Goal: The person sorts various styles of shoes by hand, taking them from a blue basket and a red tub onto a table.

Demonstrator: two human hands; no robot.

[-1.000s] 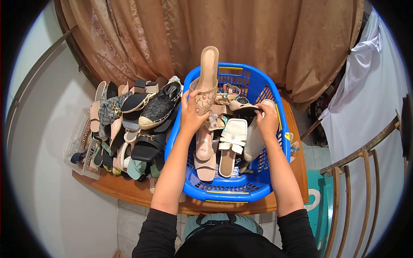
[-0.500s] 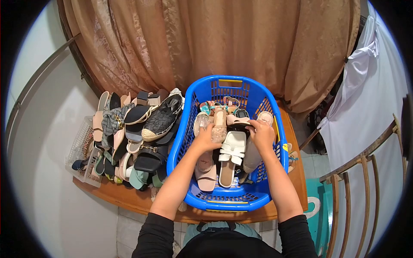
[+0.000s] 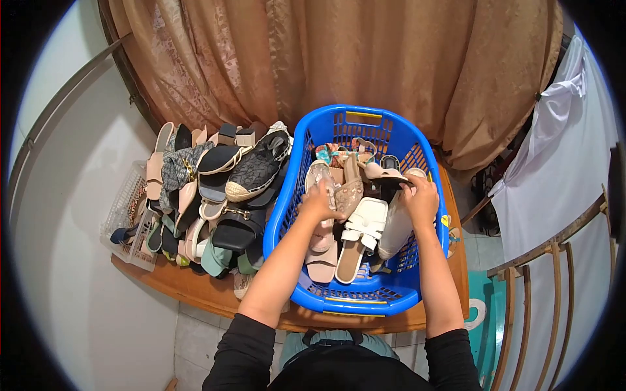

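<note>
Inside a blue plastic basket [image 3: 295, 202] lie several women's sandals. My left hand [image 3: 318, 205] is closed around a clear-strapped sandal [image 3: 321, 240] on the basket's left side, its thumb reaching right. Just beside that thumb rests a beige sandal with a studded strap [image 3: 349, 195]. My right hand [image 3: 420, 201] pinches the edge of a pink sandal with a dark sole [image 3: 386, 173], which is tilted near the far right. Between my hands lies a white strappy sandal [image 3: 364, 225], with a pale slipper [image 3: 394, 225] to its right, partly under my right hand.
A heap of shoes [image 3: 215, 195] stands left of the basket, beside a clear plastic crate [image 3: 124, 228]. Both rest on a wooden table [image 3: 176, 285]. Brown curtains [image 3: 378, 58] hang behind; a wooden rack [image 3: 554, 287] stands at the right.
My left hand has shifted from the beige studded sandal to the clear-strapped one, and the beige sandal now leans right. The pink sandal has tilted with my right hand. The camera view has shifted slightly.
</note>
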